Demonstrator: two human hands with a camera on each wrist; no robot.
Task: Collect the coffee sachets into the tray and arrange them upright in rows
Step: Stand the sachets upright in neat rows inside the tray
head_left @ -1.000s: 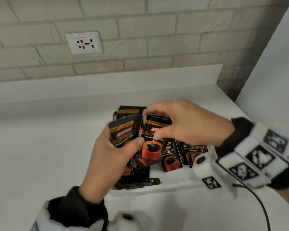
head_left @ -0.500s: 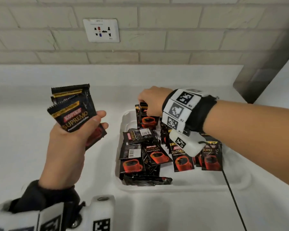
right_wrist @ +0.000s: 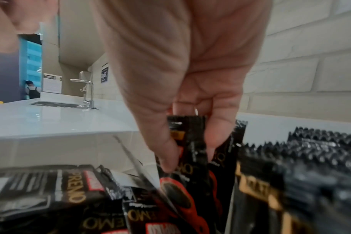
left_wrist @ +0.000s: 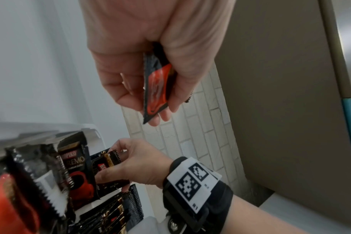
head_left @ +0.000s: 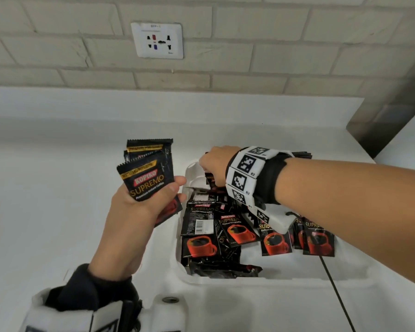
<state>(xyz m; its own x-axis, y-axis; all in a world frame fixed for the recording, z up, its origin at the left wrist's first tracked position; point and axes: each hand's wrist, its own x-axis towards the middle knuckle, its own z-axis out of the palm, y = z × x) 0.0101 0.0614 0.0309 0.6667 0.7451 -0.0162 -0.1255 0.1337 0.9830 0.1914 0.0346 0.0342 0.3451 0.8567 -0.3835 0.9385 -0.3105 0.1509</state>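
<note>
Our right hand (head_left: 213, 164) pinches a sachet (right_wrist: 187, 142) at the tray's (head_left: 273, 281) far-left corner; left hand (head_left: 149, 207) clasps a fanned stack (head_left: 146, 173) beside the tray. Light, slick, floppy foil, we judge: grip top seams.

A white countertop (head_left: 58, 224) carries a white tray (head_left: 261, 280) against its right side, near the brick wall.

Likely office pantry, sink (right_wrist: 64, 103), tap (right_wrist: 86, 91), brick wall (head_left: 249, 56)

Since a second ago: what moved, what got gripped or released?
The hands split apart. The left hand carried its fanned sachets off to the left of the tray. The right hand reached to the tray's far-left corner, fingers pinching one upright sachet there. Nothing visibly released. The loose sachets in the tray lie much as before.
</note>
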